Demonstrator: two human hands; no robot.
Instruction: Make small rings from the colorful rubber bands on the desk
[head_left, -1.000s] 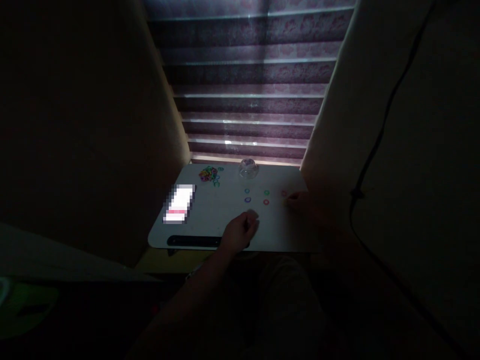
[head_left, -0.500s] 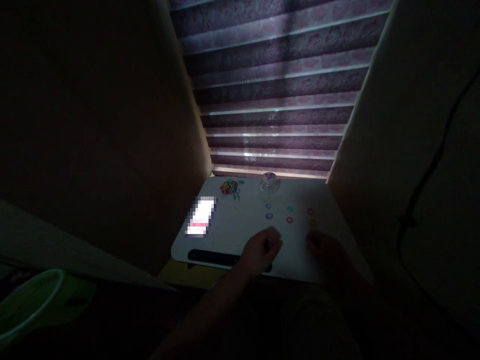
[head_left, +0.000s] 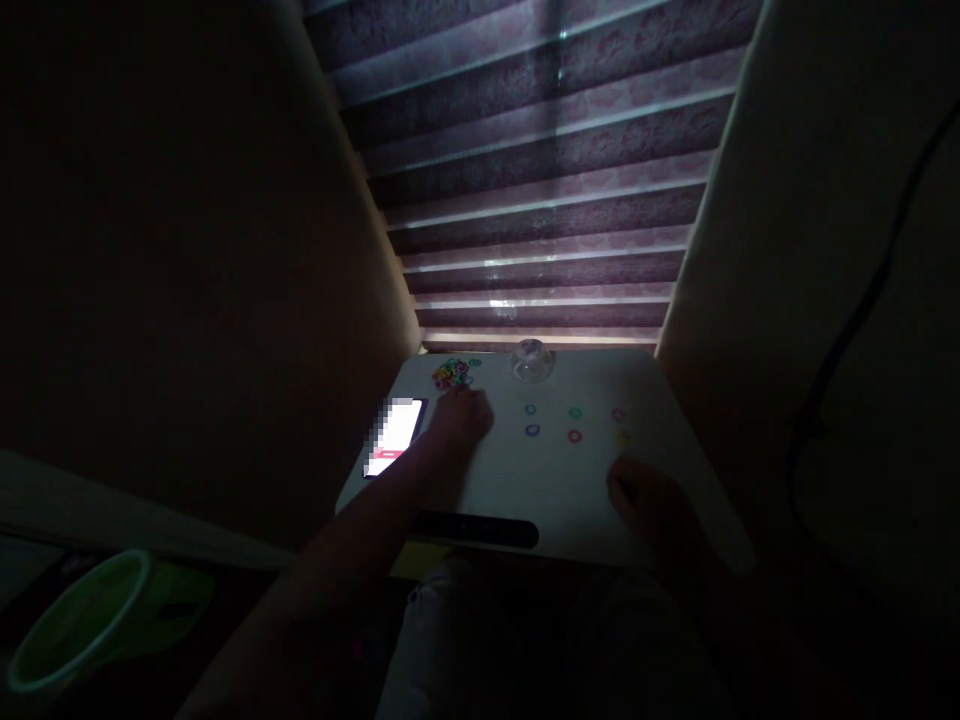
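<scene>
The striped purple window blind [head_left: 540, 200] fills the far end of your view, with dark walls closing in on both sides. Below it sits the white rounded-corner table [head_left: 570, 480], the only lit surface.

Your left hand [head_left: 461, 420] is stretched forward, back upward, and its fingertips reach the near edge of the heap of small multicoloured elastic loops [head_left: 450, 373]. It is too dim to tell whether the fingers are spread or pinched on a loop. Your right hand [head_left: 652, 500] rests on the table's near right part, in shadow. It looks loosely curled, but you cannot tell whether it holds anything.

A light-green plastic cup [head_left: 75, 620] lies off the table at the lower left. The lit rectangular phone [head_left: 394, 438] lies just left of your left wrist, its long axis running away from you and leaning slightly right. A black oblong slot [head_left: 476, 530] runs along the table's near edge. A small clear glass bowl [head_left: 531, 360] stands at the far edge, right of the heap.

The heap lies at the table's far left corner, straight ahead of your left fingertips and slightly left. It is well apart from the right hand, so the left is much the nearer. It is a roundish clump with no clear long axis or direction.

Six single coloured loops [head_left: 574, 436] lie flat in two rows of three, running left to right between your hands.
</scene>
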